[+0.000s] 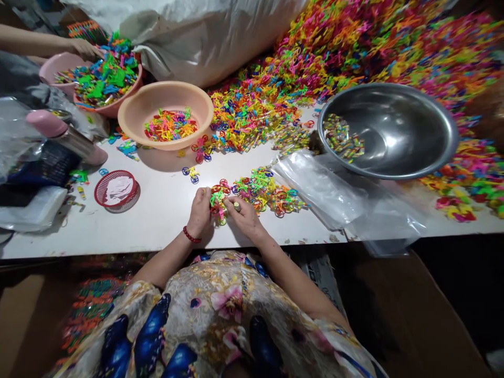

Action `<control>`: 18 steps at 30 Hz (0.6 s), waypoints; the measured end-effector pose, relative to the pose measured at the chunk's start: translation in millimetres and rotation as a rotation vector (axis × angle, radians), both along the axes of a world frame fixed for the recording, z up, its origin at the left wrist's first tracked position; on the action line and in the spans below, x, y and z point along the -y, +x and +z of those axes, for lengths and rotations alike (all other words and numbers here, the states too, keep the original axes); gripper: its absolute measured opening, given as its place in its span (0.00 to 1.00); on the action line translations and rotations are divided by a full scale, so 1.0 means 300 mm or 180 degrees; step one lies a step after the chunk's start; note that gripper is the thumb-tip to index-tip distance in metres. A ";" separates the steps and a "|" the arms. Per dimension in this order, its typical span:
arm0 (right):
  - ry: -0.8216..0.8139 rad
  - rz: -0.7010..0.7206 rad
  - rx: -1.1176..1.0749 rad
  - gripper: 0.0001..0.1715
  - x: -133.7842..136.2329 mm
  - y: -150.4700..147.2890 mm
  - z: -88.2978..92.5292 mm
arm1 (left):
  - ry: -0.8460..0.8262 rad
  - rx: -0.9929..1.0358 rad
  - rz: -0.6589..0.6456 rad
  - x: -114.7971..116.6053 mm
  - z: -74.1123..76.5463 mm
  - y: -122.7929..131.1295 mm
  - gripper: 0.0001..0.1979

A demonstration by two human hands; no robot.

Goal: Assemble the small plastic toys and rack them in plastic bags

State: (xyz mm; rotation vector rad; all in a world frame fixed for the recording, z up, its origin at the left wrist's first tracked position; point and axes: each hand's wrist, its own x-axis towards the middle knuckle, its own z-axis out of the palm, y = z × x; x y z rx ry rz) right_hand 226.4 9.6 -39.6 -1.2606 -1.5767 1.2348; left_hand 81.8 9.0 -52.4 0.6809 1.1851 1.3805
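Note:
My left hand (200,214), a red bead bracelet at its wrist, is closed with thumb and fingers pinching a small green plastic toy (216,198). My right hand (247,220) is closed too, and a small striped tube-like piece (237,206) shows at its fingers. Both hands are close together above the near edge of the white table (157,220). Just beyond them lies a loose pile of small coloured toy bicycles (263,189). Farther off, a single toy bicycle (191,173) with a yellow frame and blue wheels lies apart. My fingers partly hide what they hold.
A peach basin (129,115) holds coloured pieces; a steel bowl (409,142) holds small striped pieces. Clear plastic bags (323,189) overlap the table's front edge. A large heap of toys (354,47) rises behind. Left are a red basket (103,181), a pink-lidded bottle (71,139) and another person's hand (86,50).

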 end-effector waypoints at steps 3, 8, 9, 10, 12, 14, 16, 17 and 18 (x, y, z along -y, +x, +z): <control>-0.0062 -0.0111 -0.0179 0.21 0.002 -0.002 -0.010 | -0.0131 0.0019 -0.0147 0.005 0.003 0.004 0.21; -0.0118 0.0006 -0.0342 0.21 0.007 -0.003 -0.019 | -0.0187 -0.0138 -0.0186 0.007 0.007 0.000 0.20; -0.0109 0.0010 -0.0351 0.20 0.007 -0.001 -0.019 | -0.0177 -0.0162 -0.0202 0.006 0.006 -0.002 0.20; -0.0098 -0.0001 -0.0349 0.20 0.008 0.000 -0.018 | -0.0171 -0.0180 -0.0221 0.006 0.006 -0.003 0.19; -0.0082 -0.0034 -0.0303 0.20 0.008 0.004 -0.016 | -0.0156 -0.0198 -0.0242 0.006 0.004 -0.004 0.19; -0.0037 -0.0060 -0.0243 0.20 0.010 0.006 -0.014 | -0.0116 -0.0218 -0.0246 0.006 0.004 -0.004 0.18; 0.0057 -0.0085 -0.0230 0.19 0.013 0.007 -0.013 | -0.0082 -0.0254 -0.0261 0.006 0.005 -0.005 0.18; 0.0107 -0.0098 -0.0245 0.19 0.014 0.008 -0.013 | -0.0081 -0.0273 -0.0281 0.005 0.006 -0.005 0.18; 0.0150 -0.0116 -0.0263 0.19 0.015 0.008 -0.013 | -0.0091 -0.0289 -0.0312 0.005 0.006 -0.006 0.19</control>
